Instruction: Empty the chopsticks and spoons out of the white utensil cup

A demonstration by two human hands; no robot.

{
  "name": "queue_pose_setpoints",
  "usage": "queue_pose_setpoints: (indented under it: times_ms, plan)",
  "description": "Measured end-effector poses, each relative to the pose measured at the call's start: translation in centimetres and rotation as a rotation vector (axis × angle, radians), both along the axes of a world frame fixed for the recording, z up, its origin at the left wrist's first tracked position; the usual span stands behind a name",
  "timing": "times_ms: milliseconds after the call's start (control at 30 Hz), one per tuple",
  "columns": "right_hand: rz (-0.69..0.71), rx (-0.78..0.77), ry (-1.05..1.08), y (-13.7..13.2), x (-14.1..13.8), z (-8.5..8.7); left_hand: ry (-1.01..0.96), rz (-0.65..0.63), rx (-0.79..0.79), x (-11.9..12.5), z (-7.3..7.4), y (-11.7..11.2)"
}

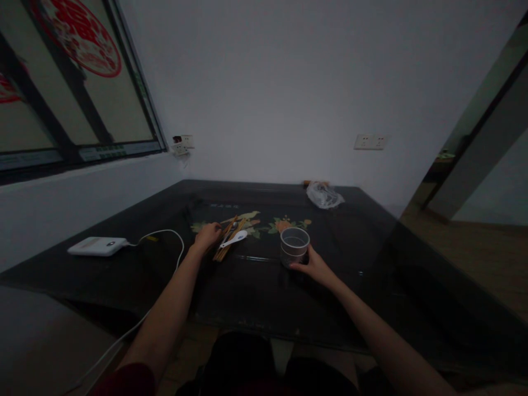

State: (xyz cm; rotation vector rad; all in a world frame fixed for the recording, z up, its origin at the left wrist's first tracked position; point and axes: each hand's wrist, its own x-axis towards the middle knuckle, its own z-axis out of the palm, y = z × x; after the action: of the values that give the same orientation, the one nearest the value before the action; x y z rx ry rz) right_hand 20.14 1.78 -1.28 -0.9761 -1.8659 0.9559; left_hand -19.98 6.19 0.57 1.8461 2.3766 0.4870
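Note:
My right hand is closed around the lower right side of a clear plastic cup, which stands upright on the dark table. The thumb presses the near side of the cup. My left hand lies at the left edge of a small group of utensils, its fingers bent down; their tips are too dark to show whether they grip anything. In that group are wooden chopsticks, a white spoon lying across them, and a small metal spoon.
A white power bank sits at the table's left, its white cable looping over the front edge near my left forearm. A crumpled clear plastic bag lies at the back right. Wall sockets are behind the black table.

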Motion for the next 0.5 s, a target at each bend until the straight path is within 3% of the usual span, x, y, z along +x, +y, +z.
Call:
queue_pose_setpoints:
  times_ms: [500]
  plan:
    - [0.008, -0.009, 0.008, 0.1, 0.0, -0.2, -0.028, -0.012, 0.025, 2.6, 0.7, -0.5]
